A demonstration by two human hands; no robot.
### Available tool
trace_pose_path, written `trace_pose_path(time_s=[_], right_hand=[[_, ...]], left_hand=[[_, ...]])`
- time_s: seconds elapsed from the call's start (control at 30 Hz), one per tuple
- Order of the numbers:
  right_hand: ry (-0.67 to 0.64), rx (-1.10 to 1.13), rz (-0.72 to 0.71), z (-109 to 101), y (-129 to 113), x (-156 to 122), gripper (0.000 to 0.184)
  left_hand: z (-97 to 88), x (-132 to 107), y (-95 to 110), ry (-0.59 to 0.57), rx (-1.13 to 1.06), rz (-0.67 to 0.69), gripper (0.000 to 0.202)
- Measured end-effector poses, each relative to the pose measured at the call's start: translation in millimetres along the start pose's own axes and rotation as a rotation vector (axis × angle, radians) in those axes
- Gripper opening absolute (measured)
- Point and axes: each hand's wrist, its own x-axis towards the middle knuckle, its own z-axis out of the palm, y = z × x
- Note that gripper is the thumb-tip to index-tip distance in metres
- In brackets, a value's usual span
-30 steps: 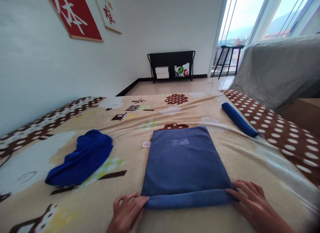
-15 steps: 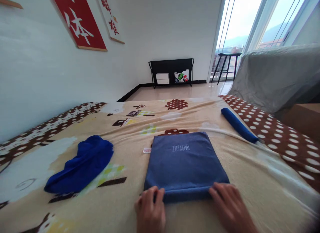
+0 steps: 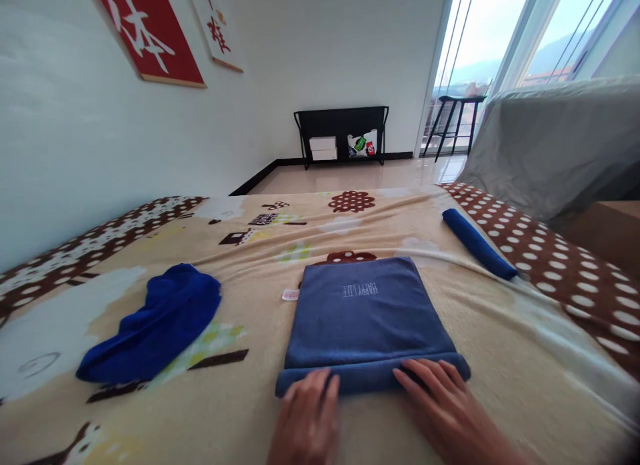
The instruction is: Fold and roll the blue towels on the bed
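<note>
A folded blue-grey towel [image 3: 367, 318] lies on the patterned blanket, with "HAPPY LIFE" on it upside down to me. Its near edge is turned into a thick roll. My left hand [image 3: 307, 412] has its fingers curled over the left part of that roll. On the right part, my right hand [image 3: 445, 402] bends its fingers over the cloth, a little spread. Both hands press the roll from the near side; their fingertips are partly hidden. Left of the towel lies a crumpled bright blue cloth [image 3: 155, 322]. A rolled blue cloth [image 3: 477, 244] rests at the far right.
The cream blanket [image 3: 250, 412] has wrinkles and brown dotted borders. Behind the bed's far edge stands a low black rack [image 3: 345, 128] by the wall. A covered bulky piece [image 3: 560, 135] and a cardboard box [image 3: 607, 232] are at the right. A stool [image 3: 457, 118] stands near the window.
The towel's near edge has become a thicker roll, turned away from me. My hands have moved from its corners inward onto the roll. The camera view has shifted slightly.
</note>
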Motion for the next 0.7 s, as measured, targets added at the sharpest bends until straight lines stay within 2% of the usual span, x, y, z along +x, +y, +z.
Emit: trace_pose_path(time_s=[0.07,0.13,0.27,0.33,0.4,0.47,0.57,0.63,0.7], right_hand=[[-0.009,-0.002,-0.029,5.7,-6.1,6.4,0.041],[-0.074,-0.021,-0.05,8.2,-0.4,1.4,0.045],[-0.187,-0.106,0.002,-1.1,37.1,-36.1,0.054],[-0.182,-0.142,0.015,-7.4,53.2,-53.2,0.053],[-0.162,-0.159,-0.002,-9.8,60.8,-61.6,0.051],[-0.12,-0.158,-0.007,-6.8,61.8,-61.9,0.048],[-0.065,-0.135,0.081,3.1,60.0,-54.2,0.044],[-0.044,-0.073,0.149,7.6,60.6,-45.8,0.042],[-0.042,0.032,0.185,7.0,62.3,-35.5,0.037]], left_hand=[[2.3,17.2,11.6,-0.037,-0.021,0.153,0.044],[3.4,23.4,10.4,-0.069,0.018,0.229,0.049],[-0.5,-0.3,-28.2,-0.114,0.104,0.146,0.051],[-3.7,-16.5,-48.6,-0.117,0.087,0.111,0.05],[-5.6,-26.8,-60.0,-0.116,0.041,0.101,0.051],[-5.2,-30.3,-62.1,-0.121,-0.008,0.09,0.051],[0.1,-28.4,-57.2,-0.102,-0.073,-0.034,0.046],[4.5,-25.3,-55.3,-0.075,-0.114,-0.119,0.042],[6.1,-20.7,-56.7,-0.038,-0.152,-0.139,0.041]])
